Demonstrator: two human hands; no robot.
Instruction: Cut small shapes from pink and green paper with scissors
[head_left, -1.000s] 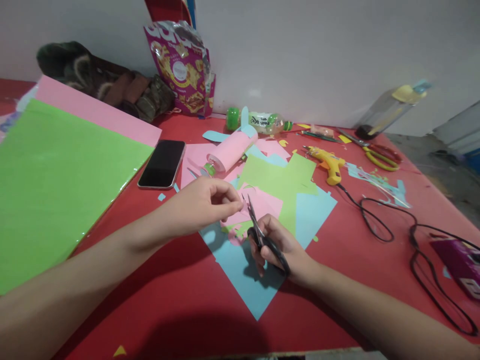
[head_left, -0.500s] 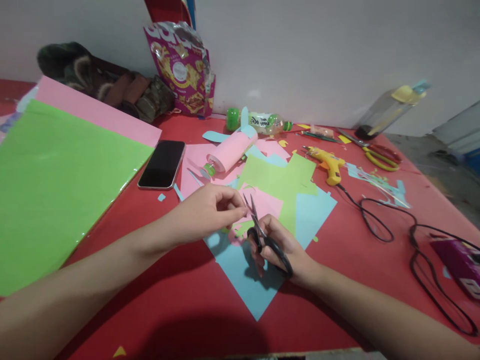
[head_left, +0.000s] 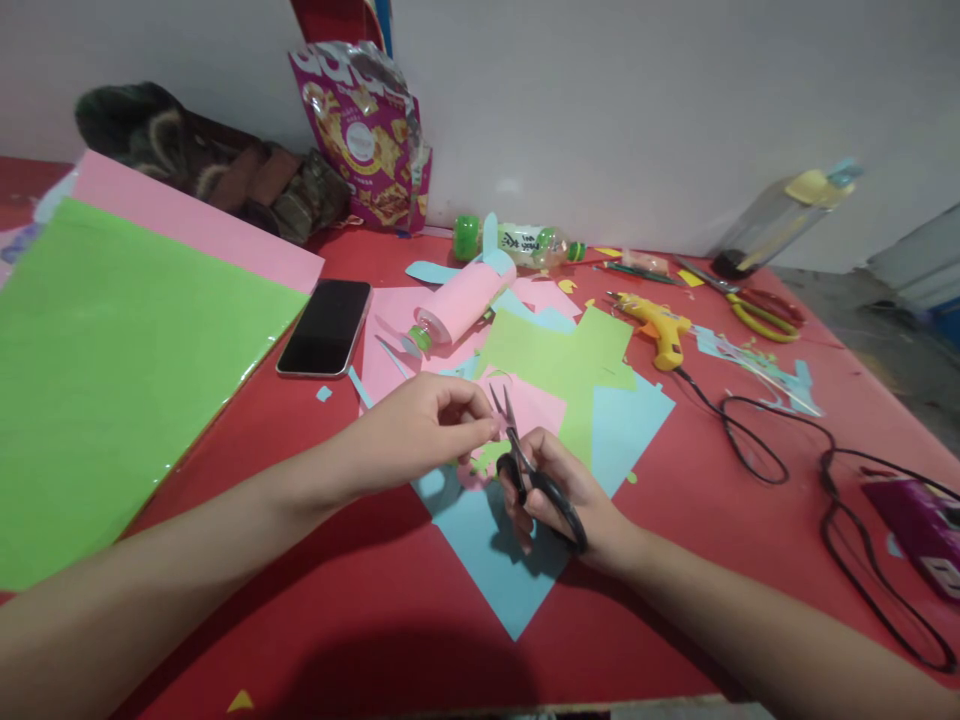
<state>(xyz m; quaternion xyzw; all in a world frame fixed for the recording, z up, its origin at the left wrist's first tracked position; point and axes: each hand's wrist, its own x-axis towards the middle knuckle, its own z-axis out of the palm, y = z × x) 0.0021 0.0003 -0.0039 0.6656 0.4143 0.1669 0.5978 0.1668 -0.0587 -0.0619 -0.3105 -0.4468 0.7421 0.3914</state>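
Well, R hand [head_left: 564,490] grips scissors [head_left: 516,446]; L hand [head_left: 431,425], prob. scrap [head_left: 501,430].

Red tbl [head_left: 300,570]: phone [head_left: 325,328], glue gun [head_left: 660,330], btl [head_left: 525,243].

From your hands as centre, you have room at three o'clock over the red tabletop [head_left: 697,475], up to the looped black cord [head_left: 827,472]. The yellow glue gun [head_left: 665,338] blocks two o'clock, the pink roll [head_left: 465,302] eleven, the phone [head_left: 325,328] ten. The parted blades of the black-handled scissors [head_left: 546,488] bar the narrow gap between your left hand [head_left: 427,430] and right hand [head_left: 574,485]. At six, only flat blue paper [head_left: 517,600] lies before you.
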